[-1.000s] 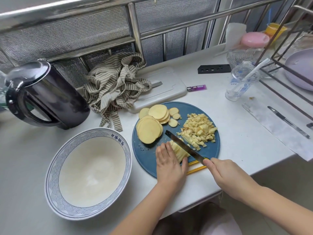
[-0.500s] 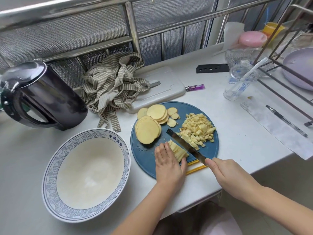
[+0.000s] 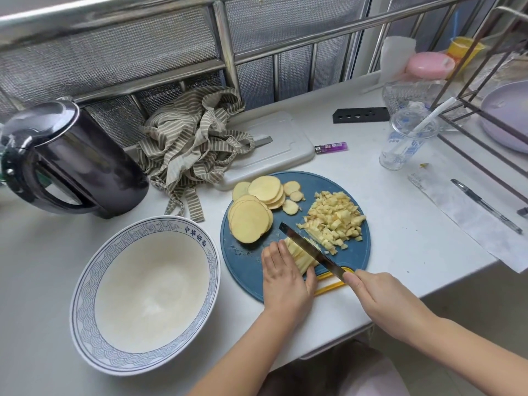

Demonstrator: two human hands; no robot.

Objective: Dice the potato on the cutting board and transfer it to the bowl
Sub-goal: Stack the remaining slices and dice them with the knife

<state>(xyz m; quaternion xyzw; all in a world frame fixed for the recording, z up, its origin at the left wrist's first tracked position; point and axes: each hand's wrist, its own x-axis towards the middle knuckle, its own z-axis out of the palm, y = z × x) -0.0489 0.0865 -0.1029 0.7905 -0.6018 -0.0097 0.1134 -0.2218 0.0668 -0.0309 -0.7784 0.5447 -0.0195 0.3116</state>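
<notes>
Potato: strip bundle (image 3: 298, 255) on the cutting board (image 3: 358, 252), pinned under your flat left hand (image 3: 285, 281), nothing clenched.
Right grip: right hand (image 3: 384, 298) clasps the knife (image 3: 311, 250), blade across the bundle.
Technique: tuck fingertips back, cut evenly crosswise.
Count: one diced heap (image 3: 334, 221), two slice stacks (image 3: 250, 222), three small rounds (image 3: 291, 207), one empty bowl (image 3: 85, 281).

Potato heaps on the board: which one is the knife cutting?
The strips under the left hand, beneath the knife; the round slices and diced pile lie unheld.
</notes>
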